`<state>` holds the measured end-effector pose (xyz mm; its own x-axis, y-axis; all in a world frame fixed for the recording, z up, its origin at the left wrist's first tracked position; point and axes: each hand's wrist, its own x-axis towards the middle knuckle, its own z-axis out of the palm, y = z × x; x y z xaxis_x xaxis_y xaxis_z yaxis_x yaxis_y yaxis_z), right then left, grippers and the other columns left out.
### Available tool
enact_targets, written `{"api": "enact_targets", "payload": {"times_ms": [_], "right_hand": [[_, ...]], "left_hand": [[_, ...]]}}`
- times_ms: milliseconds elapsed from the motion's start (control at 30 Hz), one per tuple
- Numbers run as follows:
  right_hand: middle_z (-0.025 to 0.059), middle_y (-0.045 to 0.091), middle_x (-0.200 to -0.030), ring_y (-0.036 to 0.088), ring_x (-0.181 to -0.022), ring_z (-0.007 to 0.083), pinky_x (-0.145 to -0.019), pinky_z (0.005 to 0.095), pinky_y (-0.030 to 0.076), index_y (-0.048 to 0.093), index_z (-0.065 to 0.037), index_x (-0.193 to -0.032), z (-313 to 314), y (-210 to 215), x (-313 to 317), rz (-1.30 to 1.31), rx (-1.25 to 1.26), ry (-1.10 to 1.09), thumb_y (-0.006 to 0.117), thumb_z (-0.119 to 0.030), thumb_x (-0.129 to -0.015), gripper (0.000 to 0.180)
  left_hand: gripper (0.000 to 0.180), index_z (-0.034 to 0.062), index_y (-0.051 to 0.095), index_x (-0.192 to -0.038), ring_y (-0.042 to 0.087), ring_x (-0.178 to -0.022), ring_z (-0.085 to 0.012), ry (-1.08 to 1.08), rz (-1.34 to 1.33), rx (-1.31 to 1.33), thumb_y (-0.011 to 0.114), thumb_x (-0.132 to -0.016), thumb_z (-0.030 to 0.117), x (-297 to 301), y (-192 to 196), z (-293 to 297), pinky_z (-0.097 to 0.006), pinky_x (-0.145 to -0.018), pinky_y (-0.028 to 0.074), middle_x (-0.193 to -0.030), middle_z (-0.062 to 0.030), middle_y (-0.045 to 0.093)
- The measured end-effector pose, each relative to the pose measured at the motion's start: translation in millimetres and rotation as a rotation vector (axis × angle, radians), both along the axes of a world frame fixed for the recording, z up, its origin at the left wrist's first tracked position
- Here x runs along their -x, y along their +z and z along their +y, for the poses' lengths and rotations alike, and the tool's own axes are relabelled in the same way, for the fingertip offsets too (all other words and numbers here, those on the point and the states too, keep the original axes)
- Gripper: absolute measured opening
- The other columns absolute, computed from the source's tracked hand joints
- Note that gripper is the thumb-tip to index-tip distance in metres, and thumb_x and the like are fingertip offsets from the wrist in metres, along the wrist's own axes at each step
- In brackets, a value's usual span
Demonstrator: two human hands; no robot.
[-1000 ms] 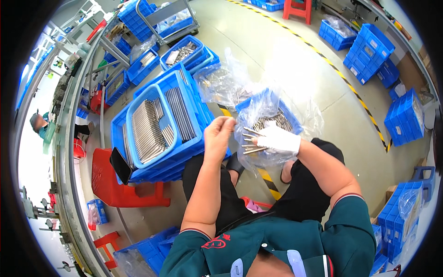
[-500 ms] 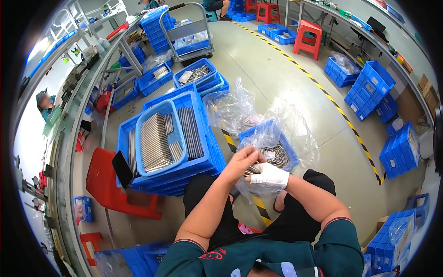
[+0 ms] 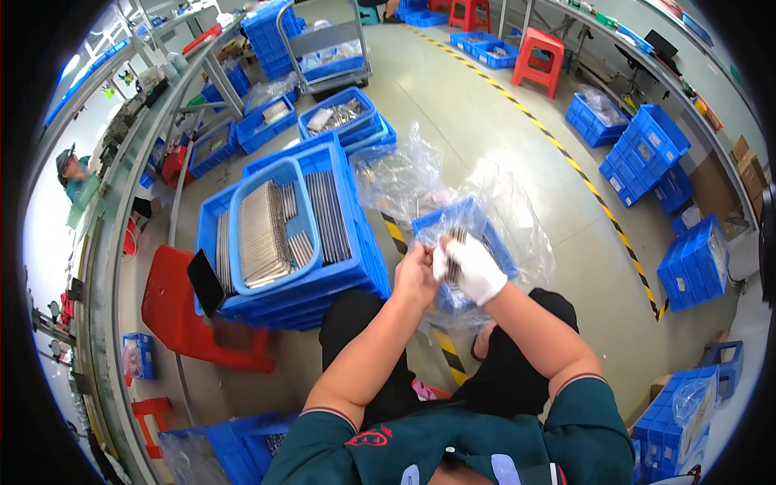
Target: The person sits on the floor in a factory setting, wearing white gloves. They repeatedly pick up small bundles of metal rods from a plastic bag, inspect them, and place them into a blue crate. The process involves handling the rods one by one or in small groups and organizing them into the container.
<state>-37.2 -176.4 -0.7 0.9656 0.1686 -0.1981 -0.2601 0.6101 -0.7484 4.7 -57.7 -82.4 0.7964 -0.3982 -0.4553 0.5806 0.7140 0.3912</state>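
My right hand (image 3: 477,271) wears a white glove and is closed round a small bundle of short metal rods (image 3: 454,257), held upright above a blue crate. Close beside it is my bare left hand (image 3: 415,276), its fingers curled together; what they hold, if anything, is hidden. Under my hands stands the blue crate (image 3: 504,257), lined with clear plastic bags (image 3: 511,212), its contents largely covered by the hands. To the left, a light-blue tray (image 3: 236,242) carries rows of metal rods (image 3: 265,230) and rests on a larger blue crate (image 3: 352,217) that also holds rods.
A black phone-like slab (image 3: 207,283) leans at the large crate's near corner. A red stool (image 3: 182,311) stands left of it. Farther off are a tub of metal parts (image 3: 339,117) and a trolley (image 3: 330,56). Yellow-black tape (image 3: 558,153) crosses the floor; crates (image 3: 647,149) line the right.
My right hand has turned and lifted the rods upright, showing them above its fingers. My left hand has drawn slightly left and lower. The whole view has shifted a little.
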Motion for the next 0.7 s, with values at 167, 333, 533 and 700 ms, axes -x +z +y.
{"api": "enact_targets", "payload": {"times_ms": [167, 333, 533, 700], "right_hand": [[0.0021, 0.057, -0.068, 0.054, -0.057, 0.0090, -0.050, 0.0214, 0.041, 0.053, -0.006, -0.091, 17, 8, -5, -0.158, 0.140, -0.304, 0.058, -0.019, -0.091, 0.014], [0.0022, 0.056, -0.066, 0.052, -0.055, 0.0084, -0.050, 0.0212, 0.040, 0.053, -0.005, -0.089, 17, 11, -10, -0.151, 0.197, -0.355, 0.057, -0.019, -0.092, 0.015], [0.0020, 0.052, -0.062, 0.049, -0.057, 0.0093, -0.053, 0.0238, 0.039, 0.052, -0.006, -0.078, 20, -3, -17, -0.145, -0.019, -0.319, 0.054, -0.028, -0.094, 0.027], [0.0000, 0.054, -0.067, 0.050, -0.060, 0.0087, -0.054, 0.0235, 0.038, 0.056, -0.007, -0.076, 17, -11, -14, -0.062, 0.173, -0.370, 0.053, -0.036, -0.094, 0.034]], "left_hand": [[0.029, 0.0008, 0.057, -0.109, 0.060, -0.103, -0.0264, 0.045, 0.062, 0.251, 0.038, -0.096, 0.018, 21, 61, -27, -0.041, -0.092, 0.047, -0.110, -0.0138, 0.062], [0.030, -0.0008, 0.056, -0.108, 0.060, -0.102, -0.0259, 0.076, 0.055, 0.229, 0.036, -0.097, 0.018, 20, 67, -28, -0.041, -0.092, 0.048, -0.109, -0.0152, 0.061], [0.032, -0.0015, 0.054, -0.114, 0.059, -0.104, -0.0262, 0.097, 0.090, 0.020, 0.034, -0.097, 0.017, 18, 55, -28, -0.042, -0.094, 0.046, -0.111, -0.0162, 0.060], [0.023, 0.0041, 0.057, -0.097, 0.059, -0.073, -0.0205, 0.084, -0.032, -0.304, 0.045, -0.096, 0.023, 16, 42, -22, -0.036, -0.062, 0.048, -0.084, -0.0074, 0.063]]}}
